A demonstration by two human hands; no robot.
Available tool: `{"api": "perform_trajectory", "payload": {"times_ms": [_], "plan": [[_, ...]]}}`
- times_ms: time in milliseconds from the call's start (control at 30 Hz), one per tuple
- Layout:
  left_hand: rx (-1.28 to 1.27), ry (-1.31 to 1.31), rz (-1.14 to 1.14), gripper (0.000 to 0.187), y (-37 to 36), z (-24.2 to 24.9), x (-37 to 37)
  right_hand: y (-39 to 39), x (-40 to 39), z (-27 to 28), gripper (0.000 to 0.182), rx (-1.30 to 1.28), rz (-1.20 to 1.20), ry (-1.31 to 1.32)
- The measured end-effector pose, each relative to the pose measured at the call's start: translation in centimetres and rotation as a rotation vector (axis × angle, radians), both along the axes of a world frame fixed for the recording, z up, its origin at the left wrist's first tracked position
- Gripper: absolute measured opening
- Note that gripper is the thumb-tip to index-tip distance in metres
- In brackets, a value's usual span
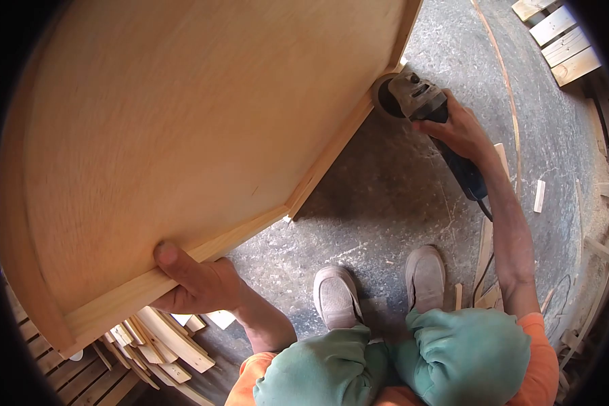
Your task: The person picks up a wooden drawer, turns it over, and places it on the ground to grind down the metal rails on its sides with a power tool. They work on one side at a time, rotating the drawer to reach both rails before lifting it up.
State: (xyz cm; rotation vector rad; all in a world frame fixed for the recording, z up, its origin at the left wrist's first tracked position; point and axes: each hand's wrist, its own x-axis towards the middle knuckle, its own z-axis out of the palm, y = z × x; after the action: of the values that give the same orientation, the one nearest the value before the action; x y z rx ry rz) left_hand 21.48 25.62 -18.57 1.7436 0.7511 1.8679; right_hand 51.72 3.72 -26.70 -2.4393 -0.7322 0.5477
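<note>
A large wooden panel (pixel 183 122) with a raised wooden frame fills the upper left, tilted over the floor. My left hand (pixel 203 277) grips its lower frame edge, thumb on top and the other fingers hidden beneath. In my right hand (pixel 463 132) is an angle grinder (pixel 423 101), its fingers wrapped round the dark body. The grinder's round disc (pixel 387 96) is right at the outer edge of the frame, close to the panel's far corner. From the tool's rear end a black cord (pixel 486 211) runs down toward my right knee.
Thin wooden strips (pixel 176 342) lie heaped under the panel at lower left. Slatted wood (pixel 565 44) stands at upper right. Offcuts (pixel 539 196) and a long thin strip (pixel 504 74) lie on the grey concrete floor (pixel 399 203). My shoes (pixel 337 298) stand between the panel and my knees.
</note>
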Motion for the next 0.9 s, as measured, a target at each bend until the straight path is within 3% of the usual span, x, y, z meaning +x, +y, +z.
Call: {"api": "perform_trajectory", "payload": {"times_ms": [133, 367, 467, 567, 633, 733, 767, 833, 900], "plan": [[0.017, -0.035, -0.043, 0.046, 0.2, -0.1, -0.2, -0.2, 1.6, 0.3, 0.073, -0.03, -0.038, 0.085], [-0.041, -0.047, -0.044, 0.045, 0.2, 0.5, 0.6, -2.8, 0.7, 1.7, 0.072, -0.024, -0.063, 0.027], [-0.093, 0.012, -0.015, 0.046, 1.9, 1.0, 1.1, -5.8, -1.0, 2.1, 0.073, 0.13, -0.136, 0.113], [-0.128, 0.042, -0.164, 0.046, 5.8, 1.5, 2.2, -8.8, -2.9, 2.2, 0.075, 0.254, -0.152, 0.165], [-0.206, 0.058, -0.23, 0.046, 8.8, 1.1, 3.0, -10.7, -4.3, 2.9, 0.079, 0.418, -0.227, 0.358], [-0.368, 0.107, -0.325, 0.043, 15.4, -1.3, 3.3, -13.7, -5.8, 3.2, 0.082, 0.45, -0.307, 0.527], [-0.324, 0.262, -0.293, 0.039, 18.1, -2.8, 2.9, -14.7, -6.4, 3.3, 0.082, 0.441, -0.296, 0.536], [-0.519, 0.169, -0.32, 0.037, 21.5, -5.5, 3.6, -16.3, -7.2, 3.4, 0.082, 0.446, -0.427, 0.632], [-0.647, 0.226, -0.204, 0.039, 25.4, -9.4, 3.3, -17.5, -8.3, 3.7, 0.081, 0.414, -0.463, 0.654]]}}
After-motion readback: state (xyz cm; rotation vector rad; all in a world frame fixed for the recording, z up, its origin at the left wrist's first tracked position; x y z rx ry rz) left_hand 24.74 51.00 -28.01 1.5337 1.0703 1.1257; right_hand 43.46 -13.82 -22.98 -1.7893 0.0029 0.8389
